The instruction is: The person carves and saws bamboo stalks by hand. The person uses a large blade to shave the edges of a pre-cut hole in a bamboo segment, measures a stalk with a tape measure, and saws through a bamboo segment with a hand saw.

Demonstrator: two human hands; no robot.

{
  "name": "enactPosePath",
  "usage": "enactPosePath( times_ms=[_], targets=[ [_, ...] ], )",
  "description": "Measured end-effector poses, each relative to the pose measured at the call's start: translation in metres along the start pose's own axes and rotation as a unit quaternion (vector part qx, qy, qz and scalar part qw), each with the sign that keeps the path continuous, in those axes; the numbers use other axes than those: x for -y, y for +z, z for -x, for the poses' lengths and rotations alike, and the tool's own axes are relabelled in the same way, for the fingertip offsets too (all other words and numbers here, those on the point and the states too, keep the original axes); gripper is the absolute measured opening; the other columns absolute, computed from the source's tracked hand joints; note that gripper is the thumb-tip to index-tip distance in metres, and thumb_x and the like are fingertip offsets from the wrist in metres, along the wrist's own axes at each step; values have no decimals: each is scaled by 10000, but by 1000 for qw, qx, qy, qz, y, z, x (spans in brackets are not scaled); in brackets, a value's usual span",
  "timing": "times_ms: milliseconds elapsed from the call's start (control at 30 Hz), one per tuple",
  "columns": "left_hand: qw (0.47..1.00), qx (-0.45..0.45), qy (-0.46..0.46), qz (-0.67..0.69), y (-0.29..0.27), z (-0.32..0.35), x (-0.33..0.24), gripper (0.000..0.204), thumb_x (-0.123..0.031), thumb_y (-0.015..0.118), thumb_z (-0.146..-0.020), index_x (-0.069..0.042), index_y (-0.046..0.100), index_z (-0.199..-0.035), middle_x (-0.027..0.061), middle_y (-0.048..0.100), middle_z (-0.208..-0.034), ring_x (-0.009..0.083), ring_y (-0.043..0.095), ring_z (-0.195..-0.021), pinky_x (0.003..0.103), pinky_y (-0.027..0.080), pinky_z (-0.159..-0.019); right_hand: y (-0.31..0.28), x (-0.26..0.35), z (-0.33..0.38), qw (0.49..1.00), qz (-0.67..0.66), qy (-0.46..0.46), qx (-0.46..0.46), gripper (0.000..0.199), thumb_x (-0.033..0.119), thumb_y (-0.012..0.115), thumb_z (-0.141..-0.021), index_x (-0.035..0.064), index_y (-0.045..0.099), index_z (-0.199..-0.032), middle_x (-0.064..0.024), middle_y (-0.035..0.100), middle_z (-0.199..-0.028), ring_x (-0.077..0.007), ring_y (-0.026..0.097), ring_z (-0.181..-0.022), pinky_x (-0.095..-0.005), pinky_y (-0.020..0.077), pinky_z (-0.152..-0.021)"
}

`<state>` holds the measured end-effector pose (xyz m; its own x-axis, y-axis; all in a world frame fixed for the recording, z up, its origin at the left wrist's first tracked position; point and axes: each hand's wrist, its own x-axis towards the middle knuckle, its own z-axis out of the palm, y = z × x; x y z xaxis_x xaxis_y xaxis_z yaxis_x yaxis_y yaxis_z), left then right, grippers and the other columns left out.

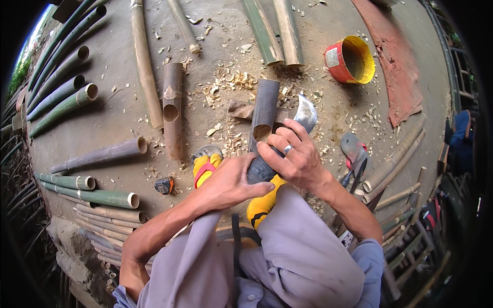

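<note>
A hooked knife with a broad pale curved blade and a dark wrapped handle lies slantwise between my hands. My left hand is closed around the handle's lower end, its thumb along the near side. Closer to the blade, my right hand, with a ring on one finger, wraps over the knife. Just beyond them a grey bamboo piece, with an oval hole cut into its side, rests across a rough wood block. My hands cover its near end.
Another notched bamboo length lies to the left, near a tape measure. Bamboo poles line the left side. A red and yellow bucket stands at far right, before a reddish sheet. Shavings cover the ground; tools lie right.
</note>
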<state>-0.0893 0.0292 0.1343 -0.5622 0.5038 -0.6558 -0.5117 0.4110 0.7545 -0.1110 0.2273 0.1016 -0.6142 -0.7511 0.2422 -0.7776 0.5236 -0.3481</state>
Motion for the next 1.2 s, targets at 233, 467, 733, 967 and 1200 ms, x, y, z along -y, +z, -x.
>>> enactPosePath(
  times_ms=[233,467,733,967,1200],
  targets=[
    [975,-197,-7,104,38,-64,121,782,-397,725,-710,38,433,-1290,213,509,-1221,278,504,-1125,350,391,-958,6,-31,-3,804,-433,343,-223,238,47,587,-805,-30,518,-1020,-66,589,-788,-120,574,-645,-267,485,-589],
    [950,-301,9,-79,67,-107,140,669,-234,758,-561,18,473,-1111,179,436,-982,340,450,-967,413,397,-842,44,-33,-15,753,-479,420,-165,296,82,677,-743,19,567,-1011,-13,586,-801,-93,540,-709,-262,468,-658],
    [929,-349,71,-105,73,-116,157,694,-244,763,-560,25,438,-1111,191,459,-989,357,456,-963,434,385,-858,67,-34,-19,724,-512,434,-157,252,63,681,-731,21,588,-961,-1,594,-783,-79,539,-689,-252,472,-625],
    [936,-328,93,-82,71,-118,163,727,-243,771,-550,34,430,-1129,206,466,-1022,356,458,-995,428,381,-891,80,-35,-10,807,-490,307,-123,315,70,700,-675,14,598,-967,-34,590,-656,-53,526,-606,-266,482,-576],
    [959,-269,43,73,81,-124,183,701,-234,762,-583,45,424,-1130,216,460,-1033,366,456,-998,426,379,-892,86,-17,12,919,-394,-8,-17,256,85,711,-591,75,539,-780,-65,545,-650,-206,598,-595,-335,464,-521]
  ],
)
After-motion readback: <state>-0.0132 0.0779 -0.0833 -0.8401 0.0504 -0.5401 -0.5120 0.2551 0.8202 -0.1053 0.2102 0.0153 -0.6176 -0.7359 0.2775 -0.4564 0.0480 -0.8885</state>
